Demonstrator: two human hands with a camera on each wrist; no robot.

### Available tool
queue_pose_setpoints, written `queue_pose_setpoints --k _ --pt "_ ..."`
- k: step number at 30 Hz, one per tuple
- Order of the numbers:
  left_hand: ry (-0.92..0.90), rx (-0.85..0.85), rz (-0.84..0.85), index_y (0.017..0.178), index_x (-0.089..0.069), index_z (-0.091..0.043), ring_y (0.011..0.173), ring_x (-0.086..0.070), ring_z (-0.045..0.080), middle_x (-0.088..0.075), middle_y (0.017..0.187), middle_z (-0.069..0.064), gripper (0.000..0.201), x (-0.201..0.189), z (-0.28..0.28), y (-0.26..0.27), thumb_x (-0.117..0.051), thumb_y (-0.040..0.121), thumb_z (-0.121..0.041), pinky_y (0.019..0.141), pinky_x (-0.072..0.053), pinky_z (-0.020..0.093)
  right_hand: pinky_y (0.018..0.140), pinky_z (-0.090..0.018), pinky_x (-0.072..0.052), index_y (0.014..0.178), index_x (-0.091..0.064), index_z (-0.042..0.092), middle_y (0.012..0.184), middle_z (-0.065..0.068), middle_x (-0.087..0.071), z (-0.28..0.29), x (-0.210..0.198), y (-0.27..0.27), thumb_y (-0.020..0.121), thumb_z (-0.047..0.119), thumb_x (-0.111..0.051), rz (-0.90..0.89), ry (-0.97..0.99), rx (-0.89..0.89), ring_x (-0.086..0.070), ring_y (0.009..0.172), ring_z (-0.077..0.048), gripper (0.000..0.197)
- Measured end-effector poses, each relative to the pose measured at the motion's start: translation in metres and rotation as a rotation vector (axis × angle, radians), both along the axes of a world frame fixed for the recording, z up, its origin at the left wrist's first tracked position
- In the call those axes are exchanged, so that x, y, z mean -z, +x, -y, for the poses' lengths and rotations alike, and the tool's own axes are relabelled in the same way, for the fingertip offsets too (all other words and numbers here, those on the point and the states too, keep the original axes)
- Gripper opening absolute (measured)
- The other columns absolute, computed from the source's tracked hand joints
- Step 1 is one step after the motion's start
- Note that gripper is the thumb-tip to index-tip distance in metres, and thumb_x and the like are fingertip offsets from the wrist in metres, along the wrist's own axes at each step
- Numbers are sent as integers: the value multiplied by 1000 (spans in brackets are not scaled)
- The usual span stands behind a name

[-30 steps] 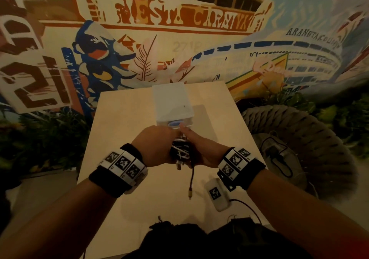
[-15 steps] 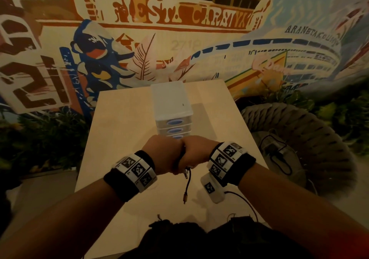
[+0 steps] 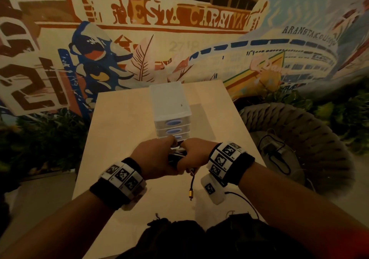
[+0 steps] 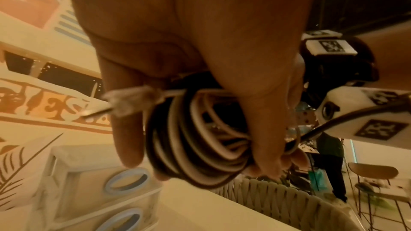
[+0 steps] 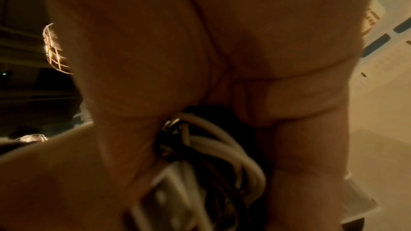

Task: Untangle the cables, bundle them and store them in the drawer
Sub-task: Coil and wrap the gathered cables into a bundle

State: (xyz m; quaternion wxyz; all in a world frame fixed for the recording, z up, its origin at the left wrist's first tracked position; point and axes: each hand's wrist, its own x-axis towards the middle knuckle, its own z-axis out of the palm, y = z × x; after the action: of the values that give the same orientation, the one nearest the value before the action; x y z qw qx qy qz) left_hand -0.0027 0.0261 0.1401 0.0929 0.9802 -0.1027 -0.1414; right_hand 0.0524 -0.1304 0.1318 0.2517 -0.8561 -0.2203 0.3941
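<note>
Fingers (image 4: 264,147) of the left hand (image 3: 157,159) curl round a coiled bundle of cables (image 4: 200,140), black and pale strands wound together into loops, with the thumb lying along the far side of the coil. From the left wrist view the loops run crosswise to the hand, and a clear-hooded plug (image 4: 131,99) on a pale strand sticks out sideways from the top of the coil toward the mural. Beside it, the right hand (image 3: 194,155) closes on the same bundle from the other side, its fingers clenched round the strands, so the two fists meet knuckle to knuckle above the table (image 3: 123,123). In the right wrist view pale cables arch between thumb and fingers, and a blurred flat metal connector (image 5: 164,203) points down toward the camera. One black cable end (image 3: 192,185) hangs straight down from under the right hand, its gold-coloured plug (image 3: 191,194) pointing at the tabletop, whether touching it or not I cannot tell. The bundle is held just in front of a white drawer unit (image 3: 169,103), close to its lowest visible drawer front; all drawer fronts with blue oval handles look pushed in. A woven grey seat (image 3: 299,131) stands to the right of the table, and a painted mural (image 3: 179,19) fills the wall behind.
</note>
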Motion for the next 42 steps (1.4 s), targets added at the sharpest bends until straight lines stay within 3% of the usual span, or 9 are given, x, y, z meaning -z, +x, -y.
queue_pose_setpoints --k 4,9,15,17,21,25,32,37,42 --pt "-142 63 -184 144 -41 -35 122 -56 11 -56 138 -14 99 -16 -6 1 -82 61 -71 95 -42 24 60 -27 -53 100 -62 13 88 -5 -68 -3 -8 -7 82 25 -78 237 -94 -192 -66 77 -21 27" --pt "-387 35 -372 141 -42 -40 99 -61 -6 -60 118 -27 93 -10 -10 6 -92 63 -51 92 -51 22 80 -35 -58 114 -69 15 104 -3 -71 -13 -10 -12 78 28 -82 311 -79 -290 -68 89 -20 41" --pt "-470 -82 -421 155 21 -35 99 -69 11 -64 126 -11 141 29 -10 6 -91 70 -36 84 -58 31 82 -37 -58 115 -65 12 108 -6 -70 -9 -2 -8 73 26 -86 372 -94 -294 -67 93 -22 49" --pt "-459 -89 -414 158 12 -34 90 -72 18 -70 118 -3 133 40 -10 8 -89 73 -29 78 -62 39 81 -35 -56 117 -62 13 111 -6 -69 -5 5 -10 72 25 -86 372 -49 -245 -66 95 -22 53" --pt "-474 -94 -301 148 -36 -30 81 -65 9 -66 104 -8 86 47 -10 8 -81 76 -15 73 -55 28 74 -26 -44 116 -58 18 108 -1 -67 3 17 -10 70 21 -85 357 107 -128 -57 88 -13 53" --pt "-577 -196 -249 122 -58 -29 78 -64 19 -68 94 0 53 44 -11 8 -68 70 -32 73 -52 38 75 -26 -51 122 -56 22 106 6 -66 20 20 -1 73 26 -85 225 222 100 -64 89 -12 57" --pt "-834 -439 -205 87 -64 -18 49 -52 3 -59 62 -5 11 54 -14 3 -72 79 -16 53 -43 21 70 -28 -60 128 -62 21 107 -10 -76 40 22 -4 102 16 -57 -92 491 252 -76 88 -21 27" --pt "-1054 -570 -218 88 -70 -10 72 -63 26 -68 83 21 40 55 -11 2 -69 56 -35 71 -53 42 83 -33 -61 133 -59 5 120 -15 -71 42 26 -6 105 13 -49 -298 565 373 -73 99 -28 31" --pt "-1282 -664 -296 91 -66 0 71 -59 29 -62 74 13 33 54 -8 2 -72 66 -21 71 -51 43 75 -26 -56 114 -75 11 95 -10 -74 43 27 -6 102 28 -57 -164 525 359 -67 82 -15 27"
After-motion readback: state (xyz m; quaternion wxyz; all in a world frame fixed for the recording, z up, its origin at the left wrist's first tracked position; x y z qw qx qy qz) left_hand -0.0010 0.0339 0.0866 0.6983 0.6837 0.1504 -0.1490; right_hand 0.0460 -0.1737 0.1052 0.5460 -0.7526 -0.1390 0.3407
